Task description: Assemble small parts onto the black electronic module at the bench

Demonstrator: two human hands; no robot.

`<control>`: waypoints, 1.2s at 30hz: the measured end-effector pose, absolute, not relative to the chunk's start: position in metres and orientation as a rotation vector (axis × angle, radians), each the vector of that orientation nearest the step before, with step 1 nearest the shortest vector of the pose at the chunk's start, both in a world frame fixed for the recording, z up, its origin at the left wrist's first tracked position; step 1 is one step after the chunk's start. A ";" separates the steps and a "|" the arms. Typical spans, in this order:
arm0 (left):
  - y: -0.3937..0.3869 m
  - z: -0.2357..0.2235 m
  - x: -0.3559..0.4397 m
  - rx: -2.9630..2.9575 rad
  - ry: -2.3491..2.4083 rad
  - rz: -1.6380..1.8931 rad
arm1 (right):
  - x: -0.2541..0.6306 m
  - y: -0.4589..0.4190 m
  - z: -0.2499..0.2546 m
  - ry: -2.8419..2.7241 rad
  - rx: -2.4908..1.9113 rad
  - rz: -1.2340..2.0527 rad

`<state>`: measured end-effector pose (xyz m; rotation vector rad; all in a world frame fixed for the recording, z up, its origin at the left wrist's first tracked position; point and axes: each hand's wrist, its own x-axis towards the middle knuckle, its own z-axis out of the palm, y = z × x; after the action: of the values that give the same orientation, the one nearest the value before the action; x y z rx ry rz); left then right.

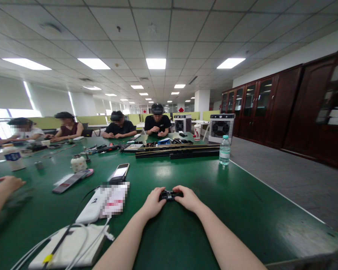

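Observation:
A small black part with silvery bits lies between my two hands, low over the green table; its exact kind is too small to make out. My left hand grips its left end between thumb and fingers. On the opposite end, my right hand holds it in the same pinching way. The part sits roughly level, and its ends are hidden by my fingertips. Whether it rests on the tabletop or hangs just above it, I cannot tell.
Left of my arms lie a white power bank, a white box with cables and a phone. A water bottle stands at the right edge. Long black bars lie ahead. Another person's hand is at far left.

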<state>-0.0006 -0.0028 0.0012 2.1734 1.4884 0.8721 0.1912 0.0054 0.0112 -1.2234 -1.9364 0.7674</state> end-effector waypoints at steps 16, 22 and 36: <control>-0.003 0.003 0.000 2.181 1.513 0.837 | 0.192 0.006 0.011 -1.938 -1.227 0.751; -0.002 0.001 0.000 2.187 1.518 0.829 | 0.192 0.010 0.007 -1.936 -1.243 0.759; -0.001 0.000 0.000 2.175 1.520 0.844 | 0.192 0.008 0.011 -1.938 -1.242 0.757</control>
<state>-0.0004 -0.0010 0.0000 2.1753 1.5204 0.8444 0.1920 0.0076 0.0107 -1.2420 -1.9383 0.7571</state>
